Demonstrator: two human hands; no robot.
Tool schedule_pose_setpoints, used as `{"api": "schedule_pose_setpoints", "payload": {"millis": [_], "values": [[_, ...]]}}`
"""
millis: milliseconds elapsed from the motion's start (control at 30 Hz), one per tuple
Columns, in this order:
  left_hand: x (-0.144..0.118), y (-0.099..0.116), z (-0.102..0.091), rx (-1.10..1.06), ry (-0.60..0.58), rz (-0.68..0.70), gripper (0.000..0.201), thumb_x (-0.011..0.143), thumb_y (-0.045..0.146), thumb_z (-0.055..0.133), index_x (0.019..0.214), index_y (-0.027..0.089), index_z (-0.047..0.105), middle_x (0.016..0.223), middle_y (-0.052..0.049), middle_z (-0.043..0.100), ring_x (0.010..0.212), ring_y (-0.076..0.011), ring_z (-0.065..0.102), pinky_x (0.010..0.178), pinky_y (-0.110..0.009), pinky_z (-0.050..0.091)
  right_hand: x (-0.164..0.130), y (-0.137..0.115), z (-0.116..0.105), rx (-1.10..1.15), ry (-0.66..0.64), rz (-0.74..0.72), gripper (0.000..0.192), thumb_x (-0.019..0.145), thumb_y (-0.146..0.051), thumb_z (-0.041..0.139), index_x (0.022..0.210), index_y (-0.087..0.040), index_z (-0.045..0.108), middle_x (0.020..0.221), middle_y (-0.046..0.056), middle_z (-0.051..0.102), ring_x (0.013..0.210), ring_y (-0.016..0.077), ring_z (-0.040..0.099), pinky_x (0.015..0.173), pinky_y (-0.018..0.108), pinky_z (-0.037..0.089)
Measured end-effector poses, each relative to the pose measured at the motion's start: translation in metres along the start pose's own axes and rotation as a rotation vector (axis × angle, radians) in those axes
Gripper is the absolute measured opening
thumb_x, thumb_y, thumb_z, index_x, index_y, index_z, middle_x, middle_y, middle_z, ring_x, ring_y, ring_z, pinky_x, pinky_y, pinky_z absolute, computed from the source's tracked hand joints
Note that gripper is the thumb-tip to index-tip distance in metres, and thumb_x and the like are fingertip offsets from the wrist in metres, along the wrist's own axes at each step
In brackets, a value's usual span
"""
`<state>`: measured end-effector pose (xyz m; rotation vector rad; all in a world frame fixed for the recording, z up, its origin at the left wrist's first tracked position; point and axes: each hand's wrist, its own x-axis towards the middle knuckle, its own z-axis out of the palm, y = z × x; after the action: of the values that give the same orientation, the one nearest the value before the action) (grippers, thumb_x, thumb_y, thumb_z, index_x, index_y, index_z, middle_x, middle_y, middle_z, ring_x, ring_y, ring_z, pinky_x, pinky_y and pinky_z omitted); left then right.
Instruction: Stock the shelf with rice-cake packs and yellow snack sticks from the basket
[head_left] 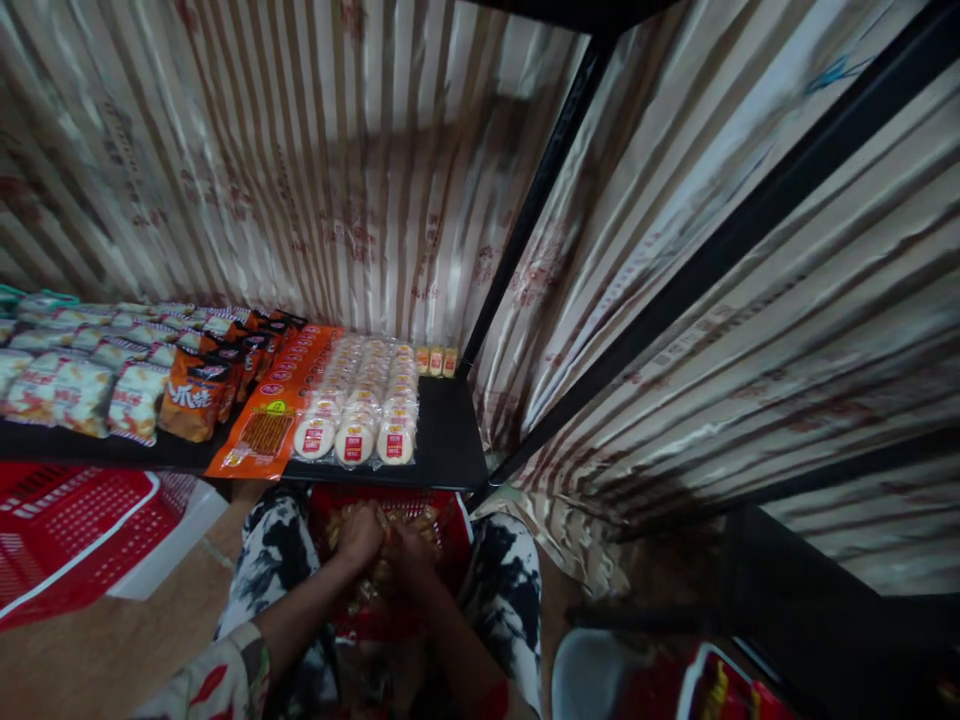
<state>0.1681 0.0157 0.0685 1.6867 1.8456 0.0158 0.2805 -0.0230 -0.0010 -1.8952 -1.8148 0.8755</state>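
Observation:
My left hand [361, 536] and my right hand [409, 552] are close together over a red basket [454, 528] between my knees. The fingers of both look curled inward. Whatever they grip is hidden by the hands and the dim light. Small yellowish wrapped packets [376, 580] lie in the basket below and around my hands. Just beyond them, on a black shelf [450, 430], stand rows of round white packaged crackers [354, 442]. Farther back are a few small yellow packets [436, 361].
Left along the shelf are an orange flat snack pack [266, 430], brown snack bags [193, 395] and several white bags [79, 390]. Another red basket [90, 520] is at lower left. Black metal posts [600, 380] cross in front of a striped curtain [360, 170]. A white-rimmed container [697, 670] sits lower right.

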Motion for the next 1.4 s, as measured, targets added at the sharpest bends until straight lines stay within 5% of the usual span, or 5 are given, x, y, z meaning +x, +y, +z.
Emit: {"api": "schedule_pose_setpoints", "payload": {"millis": [267,633,867,1167,1400], "values": [[-0.011,0.02,-0.032,-0.054,-0.062,0.034,0.025,0.077,0.019,0.048,0.093,0.02,0.067,0.1,-0.009,0.071,0.094,-0.0226,0.064,0.073,-0.028,0.044,-0.023,-0.019,-0.025,-0.074,0.064,-0.069,0.047,0.073,-0.026,0.057,0.119,-0.015,0.057,0.117,0.014,0.062,0.11,0.0258,0.056,0.097,0.035,0.041],[0.0,0.048,-0.048,-0.313,-0.009,0.203,0.021,0.084,0.021,0.045,0.091,0.016,0.064,0.096,-0.006,0.069,0.087,-0.0153,0.062,0.075,-0.022,0.043,-0.031,-0.032,-0.055,-0.047,0.389,-0.079,0.044,0.079,-0.04,0.054,0.113,-0.013,0.062,0.099,0.015,0.067,0.091,0.0259,0.062,0.081,0.033,0.048],[0.007,0.059,-0.044,-0.685,-0.035,0.209,0.019,0.081,0.022,0.053,0.096,0.014,0.06,0.068,0.001,0.064,0.065,-0.0113,0.058,0.063,-0.021,0.044,-0.023,-0.04,-0.08,-0.205,0.445,0.016,0.039,0.083,-0.041,0.05,0.107,-0.014,0.063,0.091,0.01,0.069,0.087,0.0223,0.064,0.075,0.027,0.046],[0.011,0.092,-0.068,-0.474,0.068,0.335,0.023,0.079,0.013,0.052,0.101,0.016,0.059,0.087,-0.002,0.068,0.08,-0.0132,0.062,0.071,-0.021,0.044,0.01,-0.048,-0.115,-0.22,0.467,0.005,0.037,0.084,-0.031,0.048,0.111,-0.009,0.061,0.096,0.013,0.068,0.094,0.0237,0.061,0.085,0.03,0.044],[0.031,0.129,-0.072,-0.343,0.166,0.3,0.027,0.084,0.013,0.046,0.107,0.021,0.058,0.099,-0.003,0.069,0.09,-0.0133,0.063,0.078,-0.021,0.044,0.042,-0.033,-0.122,-0.006,0.552,0.046,0.052,0.082,-0.025,0.045,0.131,-0.009,0.045,0.11,0.013,0.065,0.095,0.024,0.062,0.085,0.034,0.047]]}}
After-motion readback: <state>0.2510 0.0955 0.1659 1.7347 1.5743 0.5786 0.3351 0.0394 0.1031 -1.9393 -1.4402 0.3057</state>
